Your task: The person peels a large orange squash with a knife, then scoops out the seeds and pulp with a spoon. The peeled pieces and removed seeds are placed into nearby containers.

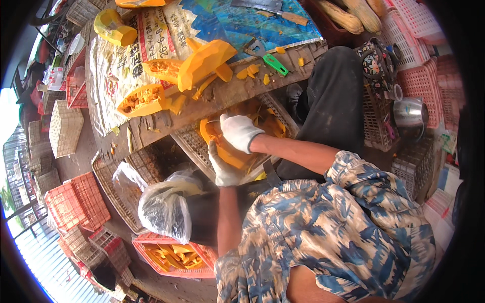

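Observation:
My left hand (226,168), in a whitish glove with a soiled thumb, holds the near side of a hollowed orange pumpkin piece (237,158). Over its cavity, my right hand (239,132) is closed in a white glove. A thin curved edge shows beside that fist, seemingly a small tool, mostly hidden by the fingers. Both hands are above a plastic crate (193,151) between my knees, where orange scraps lie. On the wooden table (159,127) ahead are peeled pumpkin halves (142,100) with fibrous seed pulp and a larger peeled piece (206,62).
A green-handled peeler (274,64) and a wooden-handled cleaver (291,17) lie on the table's sacking. A partly peeled pumpkin (115,28) sits at the left. Beside my left knee, which is wrapped in plastic (165,208), a red crate (174,236) holds orange pieces. A metal pot (409,113) is at right.

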Available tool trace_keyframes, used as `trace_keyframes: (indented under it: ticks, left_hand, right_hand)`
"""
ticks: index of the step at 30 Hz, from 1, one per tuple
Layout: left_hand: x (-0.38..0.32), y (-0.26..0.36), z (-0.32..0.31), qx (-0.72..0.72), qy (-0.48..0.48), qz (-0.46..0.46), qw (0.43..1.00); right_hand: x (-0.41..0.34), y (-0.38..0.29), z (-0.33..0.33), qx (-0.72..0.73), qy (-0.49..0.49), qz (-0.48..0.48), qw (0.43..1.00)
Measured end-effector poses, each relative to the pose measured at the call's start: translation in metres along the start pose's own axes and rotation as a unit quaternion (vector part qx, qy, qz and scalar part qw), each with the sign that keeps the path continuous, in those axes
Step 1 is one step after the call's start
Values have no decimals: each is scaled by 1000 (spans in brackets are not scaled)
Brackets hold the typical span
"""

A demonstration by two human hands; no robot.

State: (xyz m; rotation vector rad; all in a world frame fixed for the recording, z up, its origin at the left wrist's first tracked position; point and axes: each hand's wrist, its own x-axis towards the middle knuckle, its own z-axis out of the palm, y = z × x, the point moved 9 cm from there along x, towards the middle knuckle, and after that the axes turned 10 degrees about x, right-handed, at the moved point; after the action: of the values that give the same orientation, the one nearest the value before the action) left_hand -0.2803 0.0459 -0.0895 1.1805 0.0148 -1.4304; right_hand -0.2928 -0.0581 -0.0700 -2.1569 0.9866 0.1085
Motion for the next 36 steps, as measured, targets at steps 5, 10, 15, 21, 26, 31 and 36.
trace_keyframes:
  ticks: [5, 10, 15, 21, 26, 31, 36]
  left_hand:
    - [3, -7, -25, -23, 22, 19, 999]
    - [4, -23, -44, -12, 31, -28, 999]
    - [9, -32, -39, -62, 2, -51, 997]
    - [8, -14, -26, -65, -18, -11, 998]
    - [10, -8, -36, -74, 29, 36, 996]
    - [20, -8, -73, 5, 99, 57, 993]
    - [24, 0, -72, -24, 86, 93, 992]
  right_hand:
    - [-3, -18, 6, 3, -68, -36, 997]
    - [0, -22, -8, -122, -213, -208, 947]
    - [25, -4, -35, -146, -167, -192, 956]
    - [13, -5, -28, -42, -32, -102, 993]
    - [2, -12, 8, -33, -78, -72, 994]
    - [-18, -19, 24, -18, -114, -137, 984]
    - [-59, 1, 30, 22, -179, -102, 978]
